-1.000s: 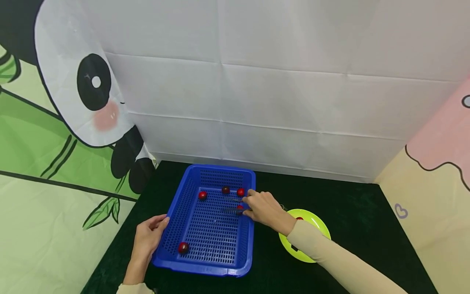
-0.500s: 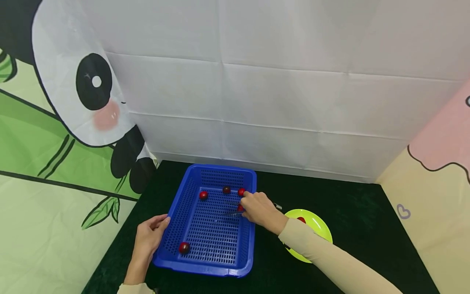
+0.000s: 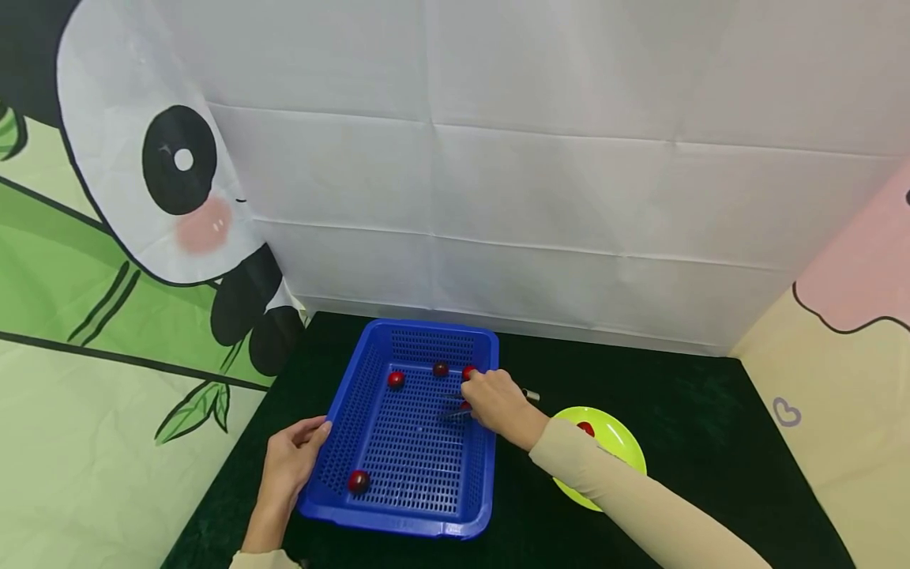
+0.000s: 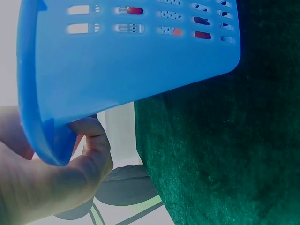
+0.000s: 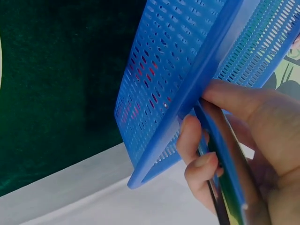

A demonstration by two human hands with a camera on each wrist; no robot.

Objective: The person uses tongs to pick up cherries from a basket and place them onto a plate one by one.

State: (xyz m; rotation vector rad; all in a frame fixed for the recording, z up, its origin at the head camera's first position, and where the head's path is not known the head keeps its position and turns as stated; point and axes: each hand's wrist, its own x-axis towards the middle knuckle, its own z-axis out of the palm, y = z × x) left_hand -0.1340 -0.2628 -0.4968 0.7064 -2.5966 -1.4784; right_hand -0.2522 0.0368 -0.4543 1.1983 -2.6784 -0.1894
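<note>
My left hand (image 3: pixel 287 466) grips the left rim of a blue perforated plastic basket (image 3: pixel 408 450), thumb and fingers curled round the edge in the left wrist view. Over the basket's right rim, my right hand (image 3: pixel 501 407) holds metal tongs (image 5: pixel 229 154). The tongs' tips reach down inside, either side of a cherry tomato (image 3: pixel 465 406) that is partly hidden; whether they pinch it I cannot tell. Another red tomato (image 3: pixel 468 371) lies just beyond my fingers. Darker red tomatoes lie at the back (image 3: pixel 440 369), left of centre (image 3: pixel 396 380) and near corner (image 3: pixel 359 481).
A yellow-green plate (image 3: pixel 626 442) stands right of the basket, partly covered by my right sleeve. On it lies a red tomato (image 3: pixel 586 427). Dark green cloth (image 3: pixel 711 442) covers the table, and a pale wall sheet (image 3: pixel 533 221) hangs behind its back edge.
My right hand and forearm have shifted slightly left, carrying the tongs with them. The left hand and the basket hold their places.
</note>
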